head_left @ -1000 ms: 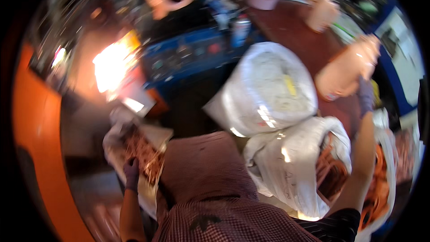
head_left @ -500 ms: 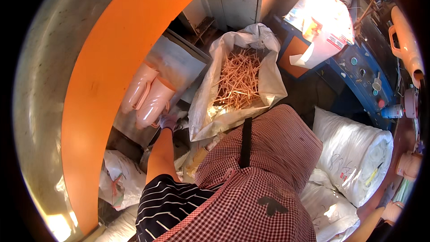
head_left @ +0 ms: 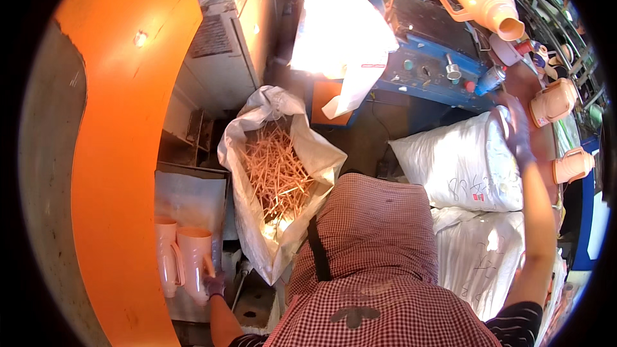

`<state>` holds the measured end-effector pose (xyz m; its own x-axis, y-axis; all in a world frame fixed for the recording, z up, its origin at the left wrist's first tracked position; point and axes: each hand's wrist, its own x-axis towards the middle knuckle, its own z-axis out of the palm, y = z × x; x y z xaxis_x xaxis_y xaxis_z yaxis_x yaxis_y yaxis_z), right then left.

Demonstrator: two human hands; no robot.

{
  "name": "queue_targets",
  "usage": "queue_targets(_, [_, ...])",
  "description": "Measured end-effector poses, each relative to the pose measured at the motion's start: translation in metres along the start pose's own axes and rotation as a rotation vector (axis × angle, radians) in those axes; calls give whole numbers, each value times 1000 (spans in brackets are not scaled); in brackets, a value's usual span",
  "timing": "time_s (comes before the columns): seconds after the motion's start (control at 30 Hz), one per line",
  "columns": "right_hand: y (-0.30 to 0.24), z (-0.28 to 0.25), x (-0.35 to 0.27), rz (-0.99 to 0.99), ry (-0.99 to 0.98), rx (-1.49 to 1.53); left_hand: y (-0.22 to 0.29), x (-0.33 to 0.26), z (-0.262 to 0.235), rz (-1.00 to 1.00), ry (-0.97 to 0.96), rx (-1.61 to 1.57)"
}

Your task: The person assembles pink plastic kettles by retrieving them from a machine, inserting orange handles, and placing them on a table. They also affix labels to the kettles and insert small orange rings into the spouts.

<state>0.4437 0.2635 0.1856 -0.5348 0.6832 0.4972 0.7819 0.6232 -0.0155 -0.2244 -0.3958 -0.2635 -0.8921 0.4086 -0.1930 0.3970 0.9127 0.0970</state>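
Observation:
My left hand, in a greyish-purple glove, is closed at the handle of a glossy peach plastic thermos casing. A second thermos casing stands close beside it on the left, its handle toward the first. Both are by a pale sheet under the orange panel. My right arm is stretched out to the right. My gloved right hand is smeared by motion beside the end of a stuffed white sack, and its fingers cannot be made out.
An open white sack of thin peach plastic sticks stands before me. A large orange panel rises at the left. At right, a peach thermos casing lies near a blue machine; smaller peach jugs are on the bench.
My view has turned to the right. My right arm has come up from the lower right corner and reaches forward. My left hand stays at the same thermos casing.

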Motion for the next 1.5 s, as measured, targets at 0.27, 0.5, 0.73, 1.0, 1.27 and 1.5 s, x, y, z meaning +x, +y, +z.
queue_targets(0.27, [-146,159,157,-297,41,62,153,-30,-207,222,310,59])
queue_targets(0.5, [-147,192,167,-116,-11,231,303,-39,-311,403,129,-703])
queue_targets(0.73, [-144,200,175,6,-126,463,411,14,-188,124,-824,-1618])
queue_targets(1.0, [-146,155,112,-85,3,639,491,-57,-146,48,-1137,-1834])
queue_targets(1.27, [-95,123,-69,597,-244,1247,503,-55,-188,197,-990,-1983])
queue_targets(1.5, [-86,91,-139,863,-233,1346,520,-22,-214,339,-875,-1841])
